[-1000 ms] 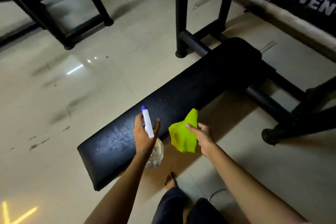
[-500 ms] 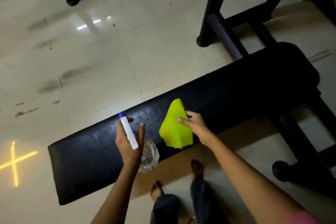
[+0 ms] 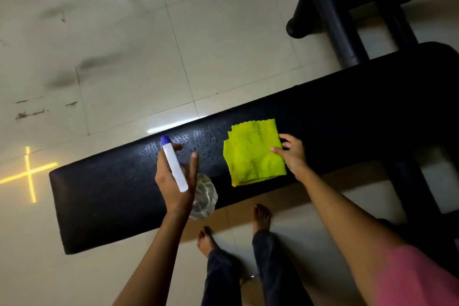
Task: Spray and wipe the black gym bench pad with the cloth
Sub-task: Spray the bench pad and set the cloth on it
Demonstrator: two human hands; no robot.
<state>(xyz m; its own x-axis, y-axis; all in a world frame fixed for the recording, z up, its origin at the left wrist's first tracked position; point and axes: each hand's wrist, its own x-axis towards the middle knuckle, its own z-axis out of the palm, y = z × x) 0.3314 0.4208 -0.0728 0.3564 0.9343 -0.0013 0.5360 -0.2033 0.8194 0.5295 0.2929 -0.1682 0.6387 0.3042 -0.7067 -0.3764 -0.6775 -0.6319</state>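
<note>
The long black bench pad [image 3: 106, 196] runs from lower left to upper right, with spray droplets shining near its far edge. My left hand [image 3: 173, 181] grips a clear spray bottle [image 3: 202, 200] with a white, blue-tipped sprayer head, held just above the pad's near side. A folded lime-green cloth [image 3: 253, 154] lies flat on the pad to the right of the droplets. My right hand [image 3: 291, 153] rests on the cloth's right edge, fingers pinching it.
Black steel rack legs [image 3: 330, 15] stand on the pale tiled floor behind the pad's right end. My bare feet [image 3: 260, 216] are on the floor just in front of the pad. A yellow cross of light [image 3: 28, 171] marks the floor at left.
The cloth, held dangling in my right hand before, now lies spread flat on the pad. My view has tilted down and closer. The left hand still holds the bottle.
</note>
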